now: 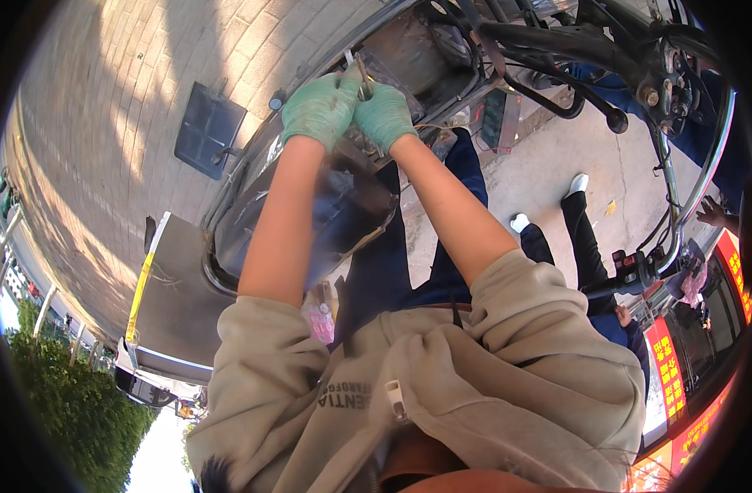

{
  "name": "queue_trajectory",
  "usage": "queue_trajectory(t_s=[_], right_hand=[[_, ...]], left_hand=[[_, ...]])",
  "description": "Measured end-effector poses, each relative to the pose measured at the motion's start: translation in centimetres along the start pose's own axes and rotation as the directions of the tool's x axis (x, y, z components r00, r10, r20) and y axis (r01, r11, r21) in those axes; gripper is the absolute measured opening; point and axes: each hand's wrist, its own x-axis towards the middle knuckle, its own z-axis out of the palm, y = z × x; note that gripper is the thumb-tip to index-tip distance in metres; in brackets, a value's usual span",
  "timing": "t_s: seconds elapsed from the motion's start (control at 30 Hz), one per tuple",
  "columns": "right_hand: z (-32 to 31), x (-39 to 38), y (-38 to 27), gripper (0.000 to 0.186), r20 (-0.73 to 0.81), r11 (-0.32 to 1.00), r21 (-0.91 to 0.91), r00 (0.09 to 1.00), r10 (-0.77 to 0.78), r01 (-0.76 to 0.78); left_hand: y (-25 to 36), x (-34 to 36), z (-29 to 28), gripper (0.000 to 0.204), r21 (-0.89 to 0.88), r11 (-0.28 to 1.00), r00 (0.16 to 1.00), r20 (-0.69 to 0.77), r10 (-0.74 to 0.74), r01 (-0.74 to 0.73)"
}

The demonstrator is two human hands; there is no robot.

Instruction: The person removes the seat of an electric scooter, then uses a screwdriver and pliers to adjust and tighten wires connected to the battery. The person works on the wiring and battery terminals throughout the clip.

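Both my hands wear green gloves and meet over the open body of a stripped scooter (409, 57). My left hand (318, 107) and my right hand (384, 115) are closed together around a thin metal tool (362, 80) whose shaft sticks up between them toward the scooter's grey inner panel. What the tool's tip touches is hidden by the gloves. My bare forearms run down to rolled beige sleeves. A dark curved body shell (343, 209) lies just under my arms.
Black frame tubes (556, 41) and a chrome handlebar (688, 205) with a grip cross the right side. Another person in dark trousers and white shoes (577, 185) is at the right. A flat black plate (207, 127) lies on the brick paving, a metal sheet (174, 296) beside it.
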Motion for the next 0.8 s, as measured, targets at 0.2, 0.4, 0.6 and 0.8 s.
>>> queue_trajectory(t_s=[0.2, 0.4, 0.6, 0.8], right_hand=[[-1.2, 0.4, -1.7, 0.031, 0.133, 0.925, -0.373, 0.991, -0.024, 0.072], [-0.8, 0.2, -1.7, 0.029, 0.041, 0.98, -0.187, 0.997, -0.065, 0.071], [-2.0, 0.4, 0.6, 0.027, 0.136, 0.995, -0.082, 0.99, -0.039, 0.051], [-4.4, -0.6, 5.0, 0.019, 0.088, 0.936, 0.325, 0.99, 0.113, -0.136]], left_hand=[[-6.0, -4.7, 3.1, 0.052, -0.131, 0.99, 0.927, -0.361, -0.097, 0.052], [-9.0, -5.7, 7.1, 0.036, 0.029, 0.999, 0.762, -0.646, 0.044, -0.034], [-9.3, -5.1, 7.4, 0.032, 0.035, 0.991, 0.704, -0.701, 0.115, -0.128], [-8.9, -5.3, 7.2, 0.036, 0.027, 0.988, 0.688, -0.715, 0.127, -0.155]])
